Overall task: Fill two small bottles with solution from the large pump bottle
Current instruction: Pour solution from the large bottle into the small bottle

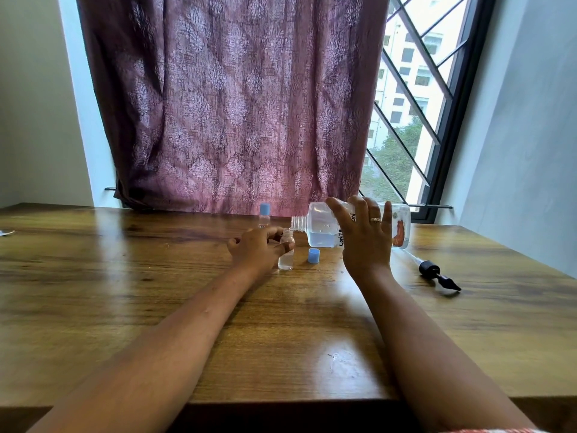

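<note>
My right hand [363, 235] grips the large clear bottle [321, 228], tipped on its side with its threaded mouth over the neck of a small uncapped bottle [286, 251]. My left hand [259, 246] holds that small bottle upright on the wooden table [125, 276]; clear liquid fills its lower part. Its blue cap [313, 255] lies on the table just right of it. A second small bottle [264, 215] with a blue cap on stands behind my left hand. The black pump head [435, 273] with its tube lies on the table to the right.
A patterned purple curtain [234, 104] hangs behind the table's far edge. A barred window [415, 98] is at the back right. The table's front edge runs below my forearms. A small object [6, 232] lies at the far left edge.
</note>
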Demonstrator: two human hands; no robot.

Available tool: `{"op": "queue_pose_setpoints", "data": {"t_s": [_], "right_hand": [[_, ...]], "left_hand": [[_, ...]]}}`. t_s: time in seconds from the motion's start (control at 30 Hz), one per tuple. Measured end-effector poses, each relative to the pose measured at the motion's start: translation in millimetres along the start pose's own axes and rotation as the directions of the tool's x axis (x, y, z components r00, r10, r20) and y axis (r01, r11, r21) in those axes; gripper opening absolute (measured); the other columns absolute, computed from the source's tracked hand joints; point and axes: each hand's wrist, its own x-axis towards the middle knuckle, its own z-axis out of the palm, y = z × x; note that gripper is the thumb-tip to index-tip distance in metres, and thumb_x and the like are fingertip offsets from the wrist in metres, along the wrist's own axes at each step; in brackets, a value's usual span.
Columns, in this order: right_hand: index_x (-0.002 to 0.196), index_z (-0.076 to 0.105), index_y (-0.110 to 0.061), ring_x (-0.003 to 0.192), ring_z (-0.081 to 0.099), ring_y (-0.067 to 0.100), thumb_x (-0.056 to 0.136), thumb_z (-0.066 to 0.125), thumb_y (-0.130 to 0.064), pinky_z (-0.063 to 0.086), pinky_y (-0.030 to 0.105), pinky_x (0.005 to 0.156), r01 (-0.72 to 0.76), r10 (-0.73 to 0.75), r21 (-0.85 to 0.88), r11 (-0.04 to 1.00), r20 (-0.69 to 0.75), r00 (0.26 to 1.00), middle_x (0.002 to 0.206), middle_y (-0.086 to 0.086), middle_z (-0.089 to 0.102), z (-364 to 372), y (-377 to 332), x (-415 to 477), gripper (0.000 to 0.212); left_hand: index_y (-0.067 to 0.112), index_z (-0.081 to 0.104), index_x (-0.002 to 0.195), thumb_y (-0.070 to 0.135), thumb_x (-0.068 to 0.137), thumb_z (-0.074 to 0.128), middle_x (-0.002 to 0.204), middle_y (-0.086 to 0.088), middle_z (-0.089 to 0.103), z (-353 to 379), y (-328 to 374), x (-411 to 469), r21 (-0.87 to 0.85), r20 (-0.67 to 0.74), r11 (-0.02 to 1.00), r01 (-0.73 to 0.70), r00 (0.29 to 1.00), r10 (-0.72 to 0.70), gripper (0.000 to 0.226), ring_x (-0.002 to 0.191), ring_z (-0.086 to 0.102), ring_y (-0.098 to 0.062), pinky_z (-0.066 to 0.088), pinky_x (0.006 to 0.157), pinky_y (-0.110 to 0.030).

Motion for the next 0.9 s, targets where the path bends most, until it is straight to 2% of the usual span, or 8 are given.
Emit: {"op": "queue_pose_setpoints", "data": {"t_s": [0.2,0.53,0.67,0.8,0.9], "right_hand": [[0.139,0.039,-0.034,0.130,0.040,0.034,0.062,0.066,0.010,0.009,0.054,0.114,0.004,-0.004,-0.006,1.000,-0.005,1.000,0.133,0.014,0.048,1.3,0.0,0.1,0.092],[0.141,0.034,-0.035,0.133,0.036,0.033,0.067,0.063,0.009,0.003,0.052,0.115,0.001,-0.001,-0.006,1.000,0.013,1.000,0.137,0.013,0.044,1.3,0.2,0.3,0.091],[0.141,0.035,-0.036,0.133,0.035,0.033,0.066,0.063,0.009,0.003,0.051,0.115,0.000,0.000,-0.011,1.000,0.014,1.000,0.136,0.012,0.044,2.0,-0.2,0.6,0.092],[0.141,0.034,-0.037,0.133,0.035,0.032,0.066,0.059,0.009,0.002,0.051,0.116,-0.002,0.002,-0.009,1.000,0.015,1.000,0.136,0.010,0.044,2.1,0.2,0.8,0.091],[0.142,0.031,-0.038,0.134,0.033,0.031,0.069,0.057,0.007,0.002,0.051,0.116,-0.001,0.002,-0.018,1.000,0.024,1.000,0.137,0.010,0.042,2.0,1.4,0.8,0.090]], "left_hand": [[0.036,0.063,0.113,0.059,0.076,0.063,0.112,0.010,0.067,-0.8,-0.5,0.1,0.002,-0.002,1.000,0.006,1.000,-0.006,0.044,0.114,0.052,-0.016,0.022,0.097,-0.043],[0.036,0.063,0.112,0.059,0.076,0.063,0.112,0.009,0.067,-1.1,-0.2,-0.2,0.001,-0.007,1.000,-0.004,1.000,0.004,0.043,0.115,0.052,-0.017,0.022,0.095,-0.042],[0.037,0.063,0.110,0.060,0.076,0.063,0.112,0.010,0.067,-1.4,-0.2,-0.2,0.004,-0.003,1.000,-0.007,1.000,0.007,0.041,0.115,0.052,-0.016,0.022,0.091,-0.040],[0.038,0.065,0.106,0.061,0.075,0.063,0.110,0.010,0.067,-2.3,0.5,-0.3,0.002,-0.017,1.000,-0.019,1.000,0.019,0.038,0.113,0.052,-0.015,0.018,0.080,-0.035],[0.038,0.064,0.107,0.060,0.075,0.063,0.108,0.011,0.068,-2.0,0.9,-1.0,0.002,-0.017,1.000,-0.021,1.000,0.021,0.039,0.112,0.052,-0.015,0.017,0.077,-0.034]]}}
